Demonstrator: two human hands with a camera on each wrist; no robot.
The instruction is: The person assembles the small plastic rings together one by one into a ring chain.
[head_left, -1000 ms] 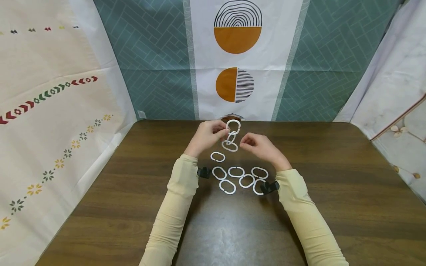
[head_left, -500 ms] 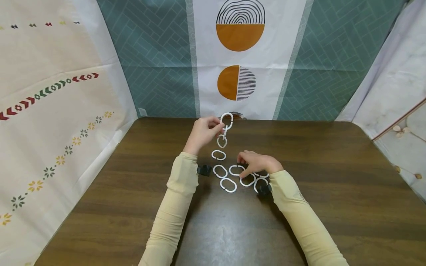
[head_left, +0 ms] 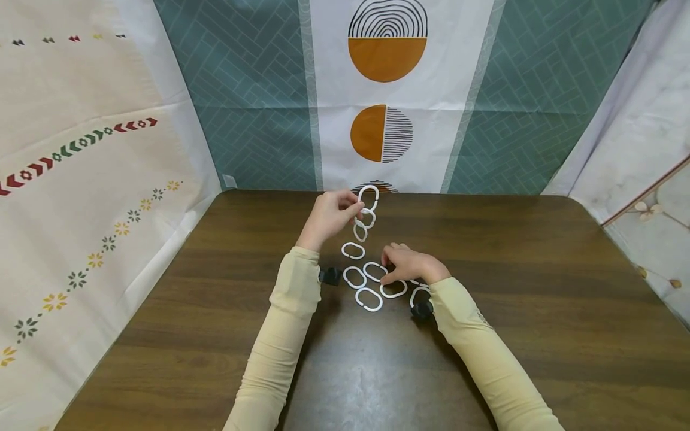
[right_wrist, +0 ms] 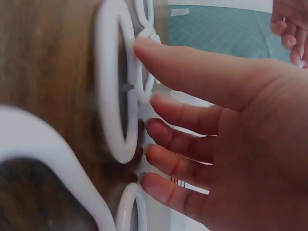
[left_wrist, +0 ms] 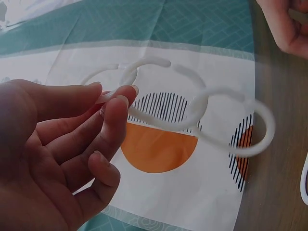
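Note:
In the head view my left hand [head_left: 333,216] is raised above the far part of the table, pinching the top one of three joined white plastic chain links [head_left: 369,190]. The left wrist view shows the pinched link between thumb and fingertips, with the middle link [left_wrist: 199,82] and end link [left_wrist: 270,127] hanging off it. My right hand [head_left: 412,263] is low over loose white links on the table. In the right wrist view its fingers are spread and fairly straight, and the thumb is at the edge of a split link [right_wrist: 107,72]. The hand partly covers some links.
Other loose links lie on the brown wooden table [head_left: 215,335]: one link [head_left: 353,251] below the chain, another link [head_left: 354,278] and a third link [head_left: 369,300] left of the right hand. Patterned cloths [head_left: 259,120] hang behind and beside the table.
My right hand has come down from beside the chain to the loose links and shifted slightly left, where two links have slid left. The chain has moved a little left with my left hand.

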